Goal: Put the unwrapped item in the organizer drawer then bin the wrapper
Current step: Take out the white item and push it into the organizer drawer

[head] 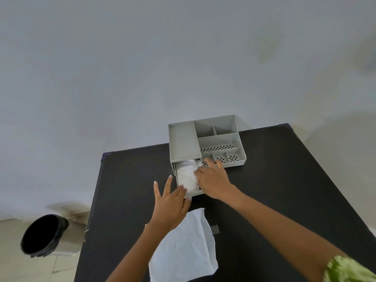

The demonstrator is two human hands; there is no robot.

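A grey desk organizer (184,142) stands at the far side of the black table (274,180). Its lower drawer (175,169) is pulled out toward me. A white bundled item (186,177) lies inside the drawer. My right hand (213,180) rests on the item's right side, fingers spread flat over it and the drawer's edge. At the drawer's front left corner is my left hand (169,202), fingers apart, thumb touching the item's near end. The flat white wrapper (187,247) lies on the table near me, partly under my left forearm.
A round bin (43,235) with a black liner stands on the floor to the left of the table. The organizer's open top compartments (219,139) hold nothing visible. A pale wall rises behind the table. Dark table surface stretches to the right of the organizer.
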